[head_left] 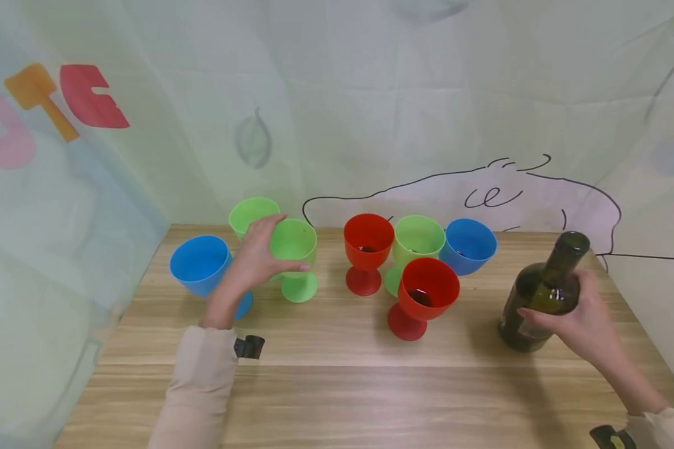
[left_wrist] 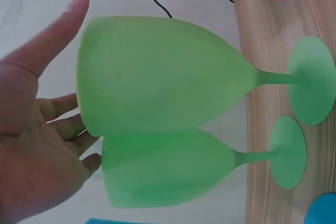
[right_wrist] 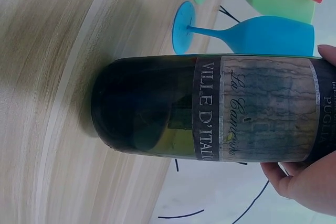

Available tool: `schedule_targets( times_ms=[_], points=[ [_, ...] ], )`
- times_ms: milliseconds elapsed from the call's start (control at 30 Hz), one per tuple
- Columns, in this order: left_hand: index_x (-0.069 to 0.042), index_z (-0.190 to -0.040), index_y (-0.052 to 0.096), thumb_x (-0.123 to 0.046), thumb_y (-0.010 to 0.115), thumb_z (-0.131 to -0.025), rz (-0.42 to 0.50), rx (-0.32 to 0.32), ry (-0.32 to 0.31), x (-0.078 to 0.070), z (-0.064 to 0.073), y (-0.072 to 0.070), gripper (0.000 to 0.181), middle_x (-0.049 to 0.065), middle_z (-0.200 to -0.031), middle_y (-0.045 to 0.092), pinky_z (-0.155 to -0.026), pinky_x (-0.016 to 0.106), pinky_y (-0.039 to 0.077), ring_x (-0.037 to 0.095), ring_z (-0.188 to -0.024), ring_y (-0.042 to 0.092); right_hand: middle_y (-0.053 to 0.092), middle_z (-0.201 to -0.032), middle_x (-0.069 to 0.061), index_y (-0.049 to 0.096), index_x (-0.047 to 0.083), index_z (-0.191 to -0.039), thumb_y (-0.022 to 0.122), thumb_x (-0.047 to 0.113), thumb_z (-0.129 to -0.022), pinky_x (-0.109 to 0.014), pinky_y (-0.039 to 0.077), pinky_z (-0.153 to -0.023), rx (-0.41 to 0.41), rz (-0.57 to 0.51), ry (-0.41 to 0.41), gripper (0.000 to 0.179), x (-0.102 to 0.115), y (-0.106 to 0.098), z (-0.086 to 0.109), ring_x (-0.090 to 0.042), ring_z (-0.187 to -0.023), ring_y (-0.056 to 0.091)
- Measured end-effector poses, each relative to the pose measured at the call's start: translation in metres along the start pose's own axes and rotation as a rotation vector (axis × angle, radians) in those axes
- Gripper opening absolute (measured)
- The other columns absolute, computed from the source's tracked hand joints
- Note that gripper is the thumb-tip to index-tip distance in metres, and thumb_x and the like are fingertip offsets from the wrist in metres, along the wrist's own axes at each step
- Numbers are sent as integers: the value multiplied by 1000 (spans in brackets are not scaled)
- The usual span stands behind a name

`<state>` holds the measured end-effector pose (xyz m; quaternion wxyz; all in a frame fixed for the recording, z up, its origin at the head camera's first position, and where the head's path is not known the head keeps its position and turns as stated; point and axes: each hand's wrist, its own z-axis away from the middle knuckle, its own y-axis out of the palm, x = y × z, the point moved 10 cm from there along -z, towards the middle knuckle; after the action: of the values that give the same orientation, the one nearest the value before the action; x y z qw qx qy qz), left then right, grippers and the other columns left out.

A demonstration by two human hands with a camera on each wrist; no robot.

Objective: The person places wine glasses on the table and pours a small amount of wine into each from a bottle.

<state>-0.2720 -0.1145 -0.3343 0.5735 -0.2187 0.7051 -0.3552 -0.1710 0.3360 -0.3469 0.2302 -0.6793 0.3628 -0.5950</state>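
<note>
Right hand (head_left: 586, 324) gripping a dark glass bottle (head_left: 542, 296), left hand (head_left: 256, 254) with fingers apart beside a green goblet (head_left: 296, 243)

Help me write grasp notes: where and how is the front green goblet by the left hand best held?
Probably wrap the goblet's bowl from the near side: it stands upright, broad above a thin stem, with another green goblet close at back left.

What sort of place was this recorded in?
Probably a staged recording corner rather than a real bar or kitchen: a printed backdrop stands behind a wood-grain table bearing colored goblets.
</note>
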Motion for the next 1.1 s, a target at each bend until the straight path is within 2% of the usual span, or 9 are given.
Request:
schedule_targets(
  times_ms=[400,800,1100],
  points=[
    [1,-139,28,-31,84,-62,-23,21,-8,3,-2,2,101,21,-142,29,-102,54,24,38,-130,20,40,-112,-37,22,-11,-127,82,15,-64,-62,33,-75,-1,-21,-11,91,0,2,-1,-51,-97,42],
    [3,-138,30,-32,82,-65,-48,2,4,3,-3,3,96,22,-141,30,-103,53,23,38,-130,21,41,-111,-37,22,-10,-126,82,13,-64,-63,34,-74,-7,-19,-26,89,1,1,0,-52,-98,43],
    [3,-136,32,-28,81,-67,-23,-9,11,1,-1,5,90,21,-139,32,-102,52,26,37,-129,23,42,-110,-37,24,-10,-124,82,12,-62,-64,34,-75,-19,-14,-43,88,5,0,2,-52,-97,43]
  ],
)
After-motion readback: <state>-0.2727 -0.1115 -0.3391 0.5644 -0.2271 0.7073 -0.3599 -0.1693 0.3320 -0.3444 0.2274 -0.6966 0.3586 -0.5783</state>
